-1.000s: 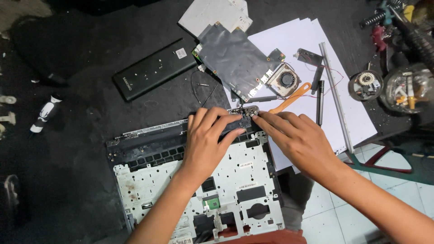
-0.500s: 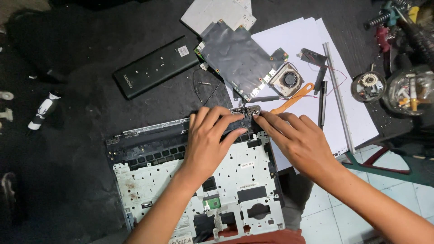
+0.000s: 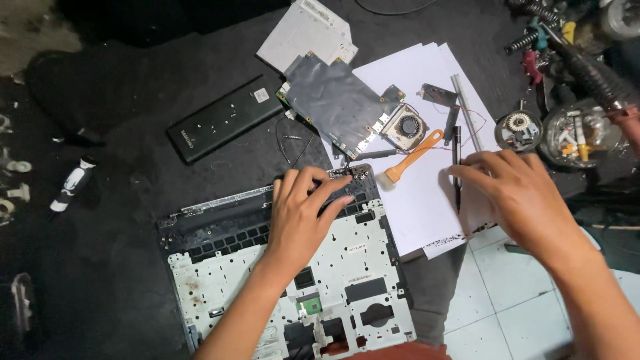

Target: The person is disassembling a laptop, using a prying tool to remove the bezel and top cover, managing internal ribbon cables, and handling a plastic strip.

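Two bare hands: left hand (image 3: 303, 213) pressed flat, fingers spread, steadying the white-and-black stripped laptop chassis (image 3: 280, 280). Right of the chassis, right hand (image 3: 527, 200) hovers open over a thin black screwdriver (image 3: 457, 167) on white paper sheets (image 3: 427, 213), holding nothing.

Soft, even light falls from above, and shadows under the left hand (image 3: 303, 213) and right hand (image 3: 527, 197) stay faint. The white paper (image 3: 427, 193) is bright, near glare, while the dark tabletop (image 3: 100, 267) swallows detail. The right hand looks slightly blurred; the corners are dim and mildly stretched.
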